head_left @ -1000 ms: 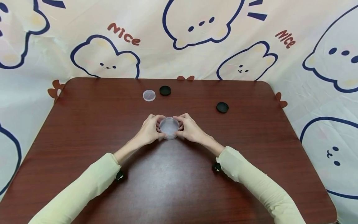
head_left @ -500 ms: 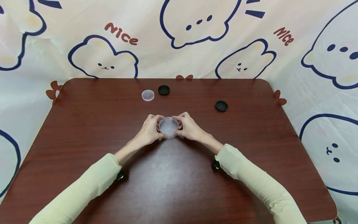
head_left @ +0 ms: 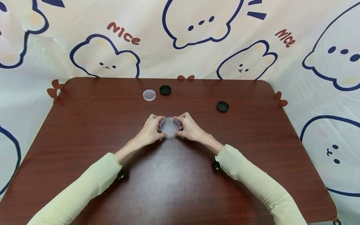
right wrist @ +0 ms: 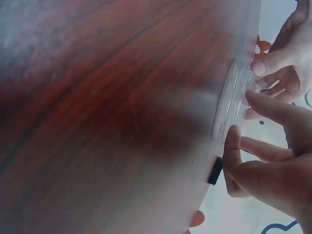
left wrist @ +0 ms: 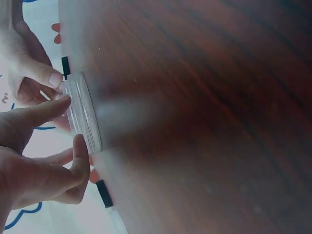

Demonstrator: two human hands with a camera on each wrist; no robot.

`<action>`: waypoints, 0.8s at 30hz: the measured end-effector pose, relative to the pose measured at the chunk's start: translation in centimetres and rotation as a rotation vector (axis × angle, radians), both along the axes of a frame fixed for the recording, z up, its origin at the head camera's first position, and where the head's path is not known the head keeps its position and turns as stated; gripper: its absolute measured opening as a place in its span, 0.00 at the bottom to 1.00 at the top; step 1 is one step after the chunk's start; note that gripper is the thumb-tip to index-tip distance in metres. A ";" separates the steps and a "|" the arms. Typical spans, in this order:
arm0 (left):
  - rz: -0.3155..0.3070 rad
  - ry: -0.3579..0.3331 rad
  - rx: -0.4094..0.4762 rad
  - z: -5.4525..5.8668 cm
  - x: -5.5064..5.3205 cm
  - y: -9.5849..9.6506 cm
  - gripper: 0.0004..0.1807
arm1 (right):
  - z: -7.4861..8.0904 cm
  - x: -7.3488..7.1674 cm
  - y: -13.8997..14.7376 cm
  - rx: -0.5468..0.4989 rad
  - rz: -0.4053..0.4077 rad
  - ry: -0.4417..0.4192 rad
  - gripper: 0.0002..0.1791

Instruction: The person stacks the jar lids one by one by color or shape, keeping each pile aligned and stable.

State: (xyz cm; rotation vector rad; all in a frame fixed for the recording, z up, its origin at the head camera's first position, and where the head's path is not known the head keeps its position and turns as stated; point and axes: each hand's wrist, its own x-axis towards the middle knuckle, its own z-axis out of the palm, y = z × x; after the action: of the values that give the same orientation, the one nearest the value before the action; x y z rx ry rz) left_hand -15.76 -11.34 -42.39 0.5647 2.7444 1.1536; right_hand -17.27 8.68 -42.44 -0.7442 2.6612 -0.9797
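A clear petri dish (head_left: pixel 170 127) lies flat at the middle of the table between both hands. From its left side, my left hand (head_left: pixel 149 131) grips the rim with thumb and fingers. My right hand (head_left: pixel 192 128) holds the opposite side the same way. Several layered clear rims show on the petri dish (left wrist: pixel 83 112) in the left wrist view, with thumb and fingertips along its upper edge. The right wrist view shows the petri dish (right wrist: pixel 231 102) edge-on, close over the tabletop.
Behind the hands, a smaller clear round dish (head_left: pixel 149 95) lies left of a shallow black round dish (head_left: pixel 165 90). Another black round dish (head_left: pixel 222 107) sits farther right. The brown table (head_left: pixel 168 187) ends at a cartoon-print cloth (head_left: pixel 174 62).
The head view has shifted slightly. Both hands keep their hold on the petri dish, and nothing else has visibly moved.
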 end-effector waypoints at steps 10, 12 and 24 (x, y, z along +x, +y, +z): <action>0.007 -0.002 -0.056 0.2 0.0 0.4 0.36 | 0.0 0.2 -0.5 0.074 -0.013 0.027 0.37; 0.006 -0.008 -0.069 0.3 0.0 0.5 0.35 | 0.0 0.1 -0.6 0.081 -0.008 0.021 0.36; 0.007 -0.062 -0.127 0.7 -0.1 1.1 0.35 | 0.3 -0.2 -0.5 0.093 -0.008 -0.026 0.36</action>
State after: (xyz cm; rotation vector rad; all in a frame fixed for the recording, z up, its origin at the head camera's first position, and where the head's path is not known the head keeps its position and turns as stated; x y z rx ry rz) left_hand -15.90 -10.28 -41.65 0.4959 2.7445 0.9716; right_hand -17.44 8.20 -42.14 -0.6966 2.6689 -0.8556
